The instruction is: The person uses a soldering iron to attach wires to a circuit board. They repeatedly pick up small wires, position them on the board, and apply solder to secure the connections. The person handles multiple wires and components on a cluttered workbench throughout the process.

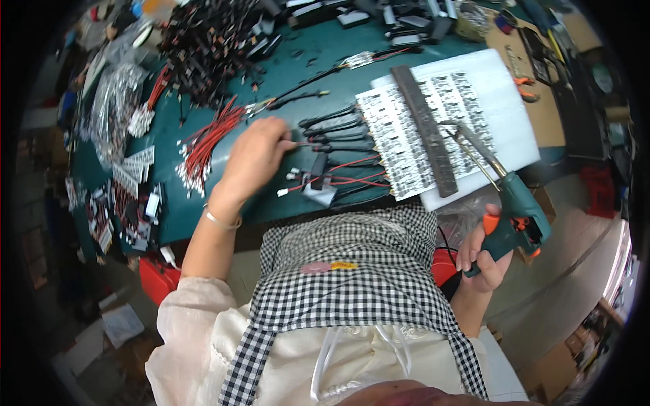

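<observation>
Item 1. Left hand (pixel 254 157): palm down over the middle of the green bench (pixel 223 203), fingers (pixel 284 139) pressed together and pinching the near end of a black sleeved lead (pixel 332 143).

Item 2. Black sleeved leads, one row: they run rightward from the left hand to the row of small circuit boards (pixel 399 135). Red and black wires (pixel 345 177) lie just nearer, ending in a small white plug (pixel 283 192) close to the near bench edge.

Item 3. Circuit boards: laid side by side on a white sheet (pixel 508 108) at the right of the bench. A long dark bar (pixel 426 128) rests across them, slanting from far to near.

Item 4. Right hand (pixel 484 254): off the bench, beyond its near right corner, fingers wrapped shut around the grip of a green soldering gun (pixel 518 210) with orange trigger. Its metal tip (pixel 457 132) reaches back over the white sheet, just beside the bar.

Item 5. Red wire bundle (pixel 206 142): left of the left hand, near it but apart.

Item 6. Heap of black parts (pixel 203 40): far left, with clear bags (pixel 115 101) beside it.

Item 7. Open room: a bare green strip between the left hand and the near edge; another far of the leads. Left edge crowded with small parts (pixel 125 196).
</observation>
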The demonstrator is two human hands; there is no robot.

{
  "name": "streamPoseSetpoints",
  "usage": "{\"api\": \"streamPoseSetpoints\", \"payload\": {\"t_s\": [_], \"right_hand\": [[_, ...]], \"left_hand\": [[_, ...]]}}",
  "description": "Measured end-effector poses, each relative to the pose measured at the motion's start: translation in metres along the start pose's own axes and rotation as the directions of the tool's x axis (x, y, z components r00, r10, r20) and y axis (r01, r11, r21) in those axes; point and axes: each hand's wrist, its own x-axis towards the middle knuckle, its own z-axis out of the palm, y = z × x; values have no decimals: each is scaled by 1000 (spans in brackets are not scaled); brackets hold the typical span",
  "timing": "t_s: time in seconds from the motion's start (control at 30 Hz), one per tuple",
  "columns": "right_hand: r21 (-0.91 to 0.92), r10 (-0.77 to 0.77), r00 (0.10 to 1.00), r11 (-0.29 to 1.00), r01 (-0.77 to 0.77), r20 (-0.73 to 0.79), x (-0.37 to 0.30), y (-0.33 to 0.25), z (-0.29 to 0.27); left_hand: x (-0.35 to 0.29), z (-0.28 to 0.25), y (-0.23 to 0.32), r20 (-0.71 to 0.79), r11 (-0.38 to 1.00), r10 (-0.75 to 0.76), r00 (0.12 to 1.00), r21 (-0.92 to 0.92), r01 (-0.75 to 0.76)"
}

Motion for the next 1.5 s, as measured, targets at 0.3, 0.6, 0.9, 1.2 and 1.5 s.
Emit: {"api": "streamPoseSetpoints", "payload": {"t_s": [0.3,0.6,0.9,1.2,1.5], "right_hand": [[5,-64,998,998,64,12,9,-2,3],[-3,-71,997,997,71,24,-2,-2,15],[-40,-179,983,983,178,-25,7,5,16],[-162,-284,955,950,269,-82,49,26,65],[-98,-277,958,958,270,-73,43,24,66]], "left_hand": [[138,-16,33,-287,923,-31,957,-375,-83],[263,29,48,-132,942,-313,940,-167,291],[215,-10,24,-220,927,-316,923,-279,252],[86,-18,104,52,660,18,999,-751,27],[24,5,136,218,501,110,970,-855,135]]}}
